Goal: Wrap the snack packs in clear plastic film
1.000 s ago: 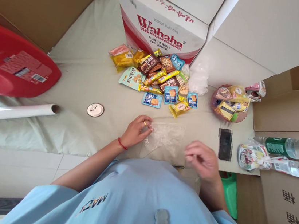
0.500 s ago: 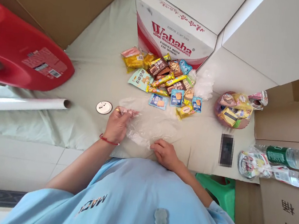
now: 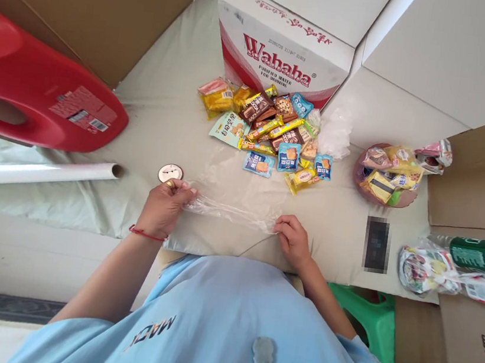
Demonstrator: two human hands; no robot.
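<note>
Pinched shut, our left hand (image 3: 163, 208) and right hand (image 3: 292, 243) hold a plastic bag (image 3: 234, 207) stretched between them over the near edge of the table (image 3: 216, 243); we advise even, gentle tension to avoid tearing.

The cloth-covered tabletop (image 3: 154, 104) bears snack packets (image 3: 271, 132) beyond the right grip (image 3: 292, 240), a round disc (image 3: 170, 172) just beyond the left grip (image 3: 164, 207), and a white tube (image 3: 38, 172) farther left.
</note>
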